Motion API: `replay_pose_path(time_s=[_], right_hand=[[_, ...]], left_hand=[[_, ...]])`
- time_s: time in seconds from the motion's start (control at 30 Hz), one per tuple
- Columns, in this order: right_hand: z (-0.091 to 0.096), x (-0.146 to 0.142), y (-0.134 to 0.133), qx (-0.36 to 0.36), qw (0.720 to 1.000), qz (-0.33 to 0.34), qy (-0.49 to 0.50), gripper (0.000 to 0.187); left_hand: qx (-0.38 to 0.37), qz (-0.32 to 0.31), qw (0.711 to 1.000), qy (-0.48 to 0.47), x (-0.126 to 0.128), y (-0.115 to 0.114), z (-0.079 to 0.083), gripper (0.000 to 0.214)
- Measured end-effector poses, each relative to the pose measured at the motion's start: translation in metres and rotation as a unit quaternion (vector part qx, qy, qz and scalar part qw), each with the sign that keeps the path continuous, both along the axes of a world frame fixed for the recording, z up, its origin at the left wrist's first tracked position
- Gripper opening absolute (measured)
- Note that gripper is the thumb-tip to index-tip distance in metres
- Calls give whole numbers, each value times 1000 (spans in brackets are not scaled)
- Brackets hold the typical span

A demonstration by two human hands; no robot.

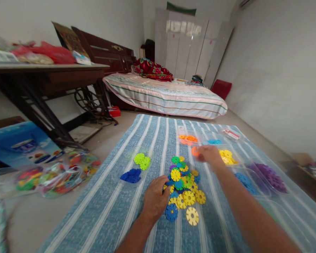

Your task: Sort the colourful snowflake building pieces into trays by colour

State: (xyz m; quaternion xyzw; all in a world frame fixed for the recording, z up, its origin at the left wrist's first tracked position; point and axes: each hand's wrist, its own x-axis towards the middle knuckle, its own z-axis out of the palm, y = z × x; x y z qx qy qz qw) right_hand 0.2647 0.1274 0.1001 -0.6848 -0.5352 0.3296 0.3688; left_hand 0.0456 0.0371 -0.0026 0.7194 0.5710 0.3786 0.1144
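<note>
A mixed pile of notched plastic building discs (189, 198), in yellow, blue and green, lies on the striped cloth. At its left edge is my left hand (156, 196), fingers curled in a pinch with a blue disc (169, 182) at the tips. My right hand (209, 154) reaches beyond the pile, closed on an orange disc (195, 151). Just past it stands a clear tray of orange discs (188, 138). Yellow discs (227, 157) fill a tray to the right of this hand, and light blue discs (214, 142) lie in another behind it.
On the left, clear trays hold lime discs (142, 161) and dark blue discs (131, 175). Purple discs (270, 177) and more blue discs (243, 182) sit in trays at right. Bags of colourful pieces (60, 179) rest on the floor. A bed (165, 96) stands beyond.
</note>
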Motion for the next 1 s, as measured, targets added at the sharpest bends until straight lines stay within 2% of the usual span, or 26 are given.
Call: replay_pose_path(time_s=[0.1, 0.17, 0.23, 0.37, 0.5, 0.6, 0.77, 0.93, 1.0], right_hand=[[10, 1, 31, 9, 999, -44, 18, 25], [6, 1, 32, 9, 999, -48, 6, 28], [-6, 0, 18, 7, 999, -29, -21, 28], [-33, -3, -35, 17, 995, 31, -97, 22], [-57, -4, -89, 80, 959, 121, -242, 16], [-73, -7, -114, 109, 938, 158, -289, 15], [-85, -12, -129, 134, 947, 125, -265, 21], [-81, -11, -134, 134, 964, 101, -206, 11], [-76, -9, -133, 126, 969, 104, -184, 14]], left_hand=[[-2, -1, 1000, 0, 1, -1, 0, 22], [-5, -3, 1000, -2, 1, -1, 0, 22], [-9, -5, 1000, -5, 2, -1, 0, 21], [-18, -11, 1000, -5, 3, -1, 3, 22], [-27, -14, 1000, -1, 4, -2, 6, 22], [-30, -12, 999, -1, 4, -2, 6, 23], [-33, -17, 999, 2, 4, 0, 5, 22], [-29, -20, 999, 0, 3, 0, 5, 22], [-23, -18, 1000, -2, 3, 0, 4, 21]])
